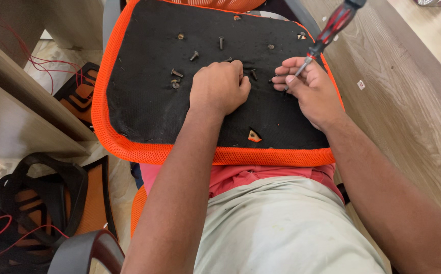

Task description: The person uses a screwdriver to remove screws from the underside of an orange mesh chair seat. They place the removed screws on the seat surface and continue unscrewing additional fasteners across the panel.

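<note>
- The seat cushion (pixel 144 109), black underneath with an orange mesh border, is lying upside down on the person's lap, under both hands.
- The left hand (pixel 219 87) is resting knuckles up on the black fabric, fingers curled closed; I cannot tell if it is holding something inside.
- The right hand (pixel 309 89) is gripping a red and black screwdriver (pixel 332 28), whose handle is pointing up and away beyond the cushion's far right edge.
- One bolt (pixel 254 74) is lying in the narrow gap between the two hands.
- More loose bolts (pixel 176 73) are lying to the left of the left hand and beyond it, well apart from each other.
- Open black fabric is staying free on the near left side of the left hand, up to the orange border.
- The wooden table (pixel 408 101) is running just beside the right hand, close to the cushion's right edge.
</note>
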